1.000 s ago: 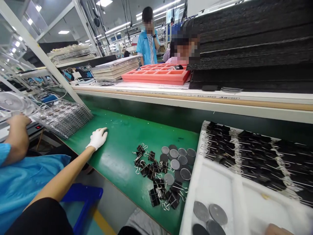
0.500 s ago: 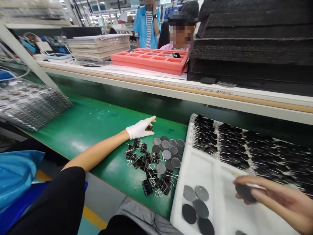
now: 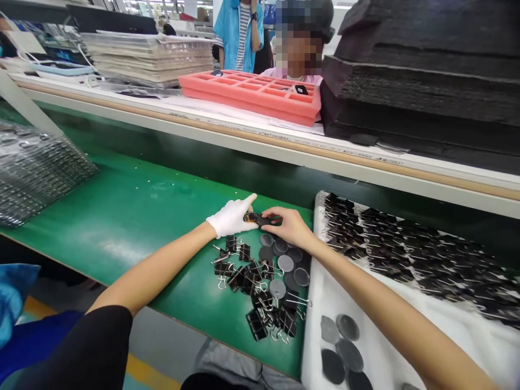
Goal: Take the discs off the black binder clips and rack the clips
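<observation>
Gloved and partly curled, my left hand [image 3: 231, 218] holds a small round part [image 3: 251, 217] near the middle of the frame, with one finger stretched clear of it, which leaves the side towards my other hand uncovered. My right hand [image 3: 290, 225], bare, is nearly closed from the opposite side, fingers and thumb pinching a dark flat piece [image 3: 266, 221] right at the round part. I take it for a disc, though its outline is too small and covered to be sure. Gripping from both sides seems to let one hand steady while the other guides (my left arm lies low across the green bench [image 3: 122, 216], perhaps for the same steadiness).

Just below my fingers, loose discs [image 3: 285, 263] lie beside a heap of binder clips [image 3: 257, 324], both within easy reach, I judge. At lower right, a white tray [image 3: 320, 295] bears a few more discs [image 3: 349, 355], while rows of black clips [image 3: 345, 216] run along its far side, packed close, probably to save room.
</observation>
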`<action>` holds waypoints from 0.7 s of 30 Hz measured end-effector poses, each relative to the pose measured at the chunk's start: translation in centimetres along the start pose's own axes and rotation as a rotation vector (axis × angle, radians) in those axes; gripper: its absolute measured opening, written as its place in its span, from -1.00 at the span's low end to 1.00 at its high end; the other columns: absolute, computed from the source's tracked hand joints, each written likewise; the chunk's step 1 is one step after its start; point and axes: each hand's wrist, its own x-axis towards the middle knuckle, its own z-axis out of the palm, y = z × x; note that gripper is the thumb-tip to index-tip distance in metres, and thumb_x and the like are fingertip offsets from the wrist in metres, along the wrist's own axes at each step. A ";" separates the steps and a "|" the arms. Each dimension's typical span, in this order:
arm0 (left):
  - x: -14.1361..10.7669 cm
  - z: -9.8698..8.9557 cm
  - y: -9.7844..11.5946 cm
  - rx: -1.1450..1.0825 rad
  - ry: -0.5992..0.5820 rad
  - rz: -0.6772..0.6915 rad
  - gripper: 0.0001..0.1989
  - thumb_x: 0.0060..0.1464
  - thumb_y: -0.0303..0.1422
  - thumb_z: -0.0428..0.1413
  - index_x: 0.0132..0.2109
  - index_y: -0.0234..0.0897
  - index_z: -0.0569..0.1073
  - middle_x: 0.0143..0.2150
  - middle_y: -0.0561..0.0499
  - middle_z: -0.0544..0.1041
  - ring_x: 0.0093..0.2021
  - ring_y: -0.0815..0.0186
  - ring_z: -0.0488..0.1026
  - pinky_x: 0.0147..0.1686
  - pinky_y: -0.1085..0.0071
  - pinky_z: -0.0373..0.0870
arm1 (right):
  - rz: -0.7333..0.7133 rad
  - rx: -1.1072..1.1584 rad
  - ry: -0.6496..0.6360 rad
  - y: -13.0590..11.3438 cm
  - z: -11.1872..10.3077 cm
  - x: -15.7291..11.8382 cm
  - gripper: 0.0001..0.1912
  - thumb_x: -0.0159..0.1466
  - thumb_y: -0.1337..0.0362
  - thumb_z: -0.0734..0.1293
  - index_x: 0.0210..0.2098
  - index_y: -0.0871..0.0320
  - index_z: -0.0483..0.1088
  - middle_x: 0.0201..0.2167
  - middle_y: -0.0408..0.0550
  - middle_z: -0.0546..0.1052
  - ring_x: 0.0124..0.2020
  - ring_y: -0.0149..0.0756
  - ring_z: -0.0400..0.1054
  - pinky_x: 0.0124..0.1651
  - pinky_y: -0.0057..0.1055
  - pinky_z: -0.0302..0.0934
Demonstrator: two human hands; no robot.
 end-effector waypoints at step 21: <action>0.4 0.0 0.8 -0.002 -0.055 0.042 -0.07 0.17 -0.10 0.28 0.49 -0.35 0.05 0.09 -0.15 0.62 0.07 0.03 0.58 -0.04 0.28 0.36 | 0.134 0.255 0.273 0.8 1.8 0.1 -0.63 0.29 -0.13 0.38 -0.25 0.06 0.48 -0.35 -0.05 0.62 -0.31 -0.20 0.49 -0.19 -0.23 0.42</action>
